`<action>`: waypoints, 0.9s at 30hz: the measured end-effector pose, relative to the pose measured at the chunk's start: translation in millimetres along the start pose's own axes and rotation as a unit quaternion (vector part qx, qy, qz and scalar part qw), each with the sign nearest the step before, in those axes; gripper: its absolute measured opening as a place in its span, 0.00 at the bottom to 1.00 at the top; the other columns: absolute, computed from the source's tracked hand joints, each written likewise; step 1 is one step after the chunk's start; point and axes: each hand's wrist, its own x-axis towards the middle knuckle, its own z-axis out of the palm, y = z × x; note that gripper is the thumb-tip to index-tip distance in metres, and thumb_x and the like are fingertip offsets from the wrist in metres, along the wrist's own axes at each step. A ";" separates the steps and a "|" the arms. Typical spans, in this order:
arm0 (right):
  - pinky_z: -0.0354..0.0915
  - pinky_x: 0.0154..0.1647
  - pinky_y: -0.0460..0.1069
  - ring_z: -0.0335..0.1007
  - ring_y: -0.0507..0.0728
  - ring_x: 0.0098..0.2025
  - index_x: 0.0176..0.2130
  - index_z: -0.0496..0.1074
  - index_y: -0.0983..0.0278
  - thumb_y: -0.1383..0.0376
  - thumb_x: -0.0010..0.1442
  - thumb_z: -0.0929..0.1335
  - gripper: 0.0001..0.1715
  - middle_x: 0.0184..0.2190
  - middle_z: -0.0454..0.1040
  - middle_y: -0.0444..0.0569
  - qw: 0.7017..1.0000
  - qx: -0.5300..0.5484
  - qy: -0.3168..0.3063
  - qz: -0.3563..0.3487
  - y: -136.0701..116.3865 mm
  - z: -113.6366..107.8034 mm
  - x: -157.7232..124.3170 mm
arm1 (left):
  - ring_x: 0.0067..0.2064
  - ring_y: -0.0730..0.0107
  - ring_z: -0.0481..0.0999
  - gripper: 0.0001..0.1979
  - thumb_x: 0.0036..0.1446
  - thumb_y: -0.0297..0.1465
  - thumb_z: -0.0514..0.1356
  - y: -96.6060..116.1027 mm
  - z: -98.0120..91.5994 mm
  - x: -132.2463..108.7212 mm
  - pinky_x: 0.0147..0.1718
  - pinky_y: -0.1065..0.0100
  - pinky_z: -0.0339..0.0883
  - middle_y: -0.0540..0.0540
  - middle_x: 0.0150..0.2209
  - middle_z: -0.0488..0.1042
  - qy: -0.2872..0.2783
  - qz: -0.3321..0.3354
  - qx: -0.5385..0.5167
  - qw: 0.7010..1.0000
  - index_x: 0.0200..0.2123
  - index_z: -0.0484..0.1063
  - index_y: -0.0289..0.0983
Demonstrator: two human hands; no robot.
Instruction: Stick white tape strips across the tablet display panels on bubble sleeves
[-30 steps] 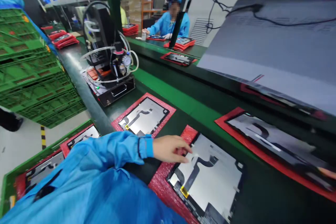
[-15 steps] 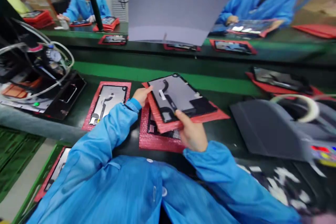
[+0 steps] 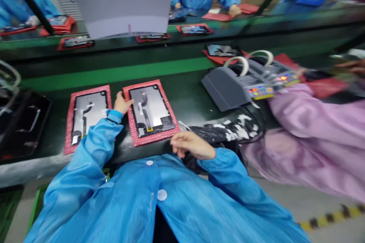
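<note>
A tablet screen lies back side up on a red bubble-wrap sheet, flat on the bench before me. Along its back run a dark flex cable and a small yellow label. My left hand grips the left edge of the sheet and screen, thumb on top. My right hand hovers by the sheet's lower right corner, apart from it, fingers loosely bent and holding nothing visible. A second tablet screen rests on its own red bubble wrap to the left, beside my left forearm.
Grey tape dispensers with white tape rolls stand at right. White scraps lie on black material nearby. A co-worker's pink sleeve reaches in at right. Black equipment is at left. A hanging paper sheet blocks part of the far bench.
The screen and its red wrap, held tilted in both hands above another wrapped screen, now lie flat. My right hand has let go and moved off. The view has swung right.
</note>
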 end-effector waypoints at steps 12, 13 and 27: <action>0.60 0.18 0.40 0.62 0.45 0.19 0.23 0.64 0.64 0.62 0.60 0.62 0.15 0.19 0.66 0.41 0.750 0.195 0.609 -0.169 -34.6 -166.8 -18.1 | 0.41 0.51 0.76 0.28 0.50 0.38 0.59 12.6 -8.6 -0.3 0.42 0.56 0.68 0.43 0.30 0.75 0.005 0.141 0.253 0.957 0.54 0.62 0.32; 0.63 0.20 0.41 0.63 0.46 0.20 0.23 0.63 0.64 0.63 0.59 0.63 0.14 0.19 0.66 0.41 0.748 0.169 0.622 -0.158 -38.0 -165.9 -16.3 | 0.42 0.50 0.75 0.24 0.52 0.39 0.57 14.6 -13.1 -2.4 0.43 0.56 0.67 0.41 0.32 0.75 0.022 0.183 0.279 0.943 0.50 0.66 0.33; 0.66 0.32 0.51 0.64 0.52 0.24 0.26 0.65 0.60 0.49 0.48 0.67 0.18 0.21 0.66 0.44 0.845 -0.228 0.381 -0.300 -53.0 -53.8 35.1 | 0.62 0.51 0.56 0.17 0.55 0.37 0.59 -2.8 2.5 12.9 0.61 0.49 0.43 0.43 0.55 0.71 -0.275 0.473 0.246 0.800 0.48 0.74 0.41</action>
